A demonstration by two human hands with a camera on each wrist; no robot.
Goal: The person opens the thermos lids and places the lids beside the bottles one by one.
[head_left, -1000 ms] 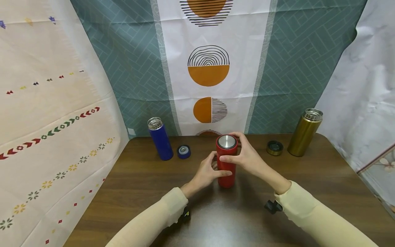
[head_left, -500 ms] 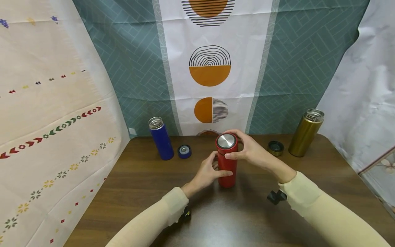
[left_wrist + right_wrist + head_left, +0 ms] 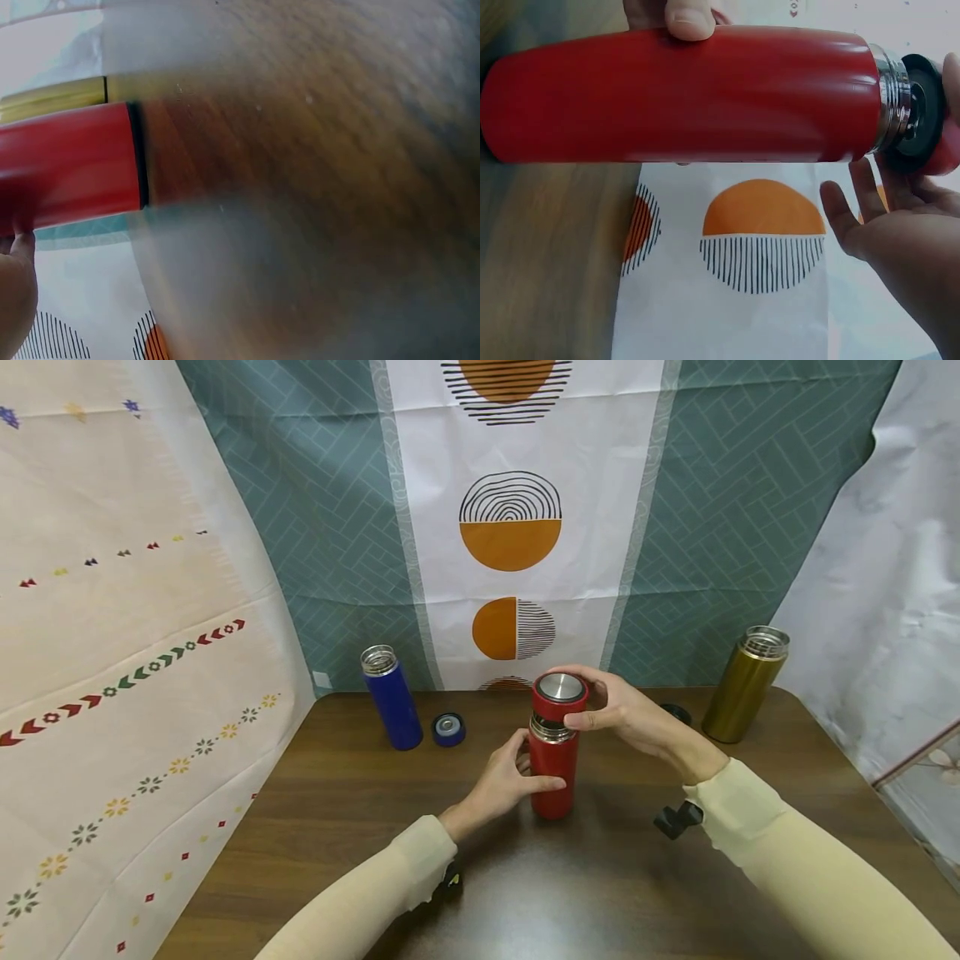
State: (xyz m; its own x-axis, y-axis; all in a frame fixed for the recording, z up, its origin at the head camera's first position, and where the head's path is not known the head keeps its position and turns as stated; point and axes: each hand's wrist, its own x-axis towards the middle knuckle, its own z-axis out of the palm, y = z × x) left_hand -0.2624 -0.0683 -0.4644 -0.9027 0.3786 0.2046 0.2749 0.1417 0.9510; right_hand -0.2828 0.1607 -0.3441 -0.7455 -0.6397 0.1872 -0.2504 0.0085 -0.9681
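Observation:
A red thermos bottle (image 3: 551,768) stands upright on the wooden table, its steel threaded neck (image 3: 891,97) bare. Round its body my left hand (image 3: 504,781) holds on, the thumb across the front. My right hand (image 3: 626,714) grips the red lid (image 3: 561,693), which has a brushed steel top, just above the neck and tilted. In the right wrist view the lid's black underside (image 3: 922,112) faces the bottle mouth. The left wrist view shows the bottle's lower body (image 3: 75,165) with its black base ring, and a bit of the left hand (image 3: 16,292).
A blue bottle (image 3: 393,706) without its lid stands at the back left, its blue lid (image 3: 448,728) lying beside it. At the back right is an uncapped gold bottle (image 3: 742,689). Its dark lid (image 3: 677,713) is partly hidden behind my right hand. Patterned cloths hang behind the table (image 3: 330,827).
My right hand has lifted the red lid off the bottle, up and slightly right, baring the steel neck. My left hand has stayed on the bottle.

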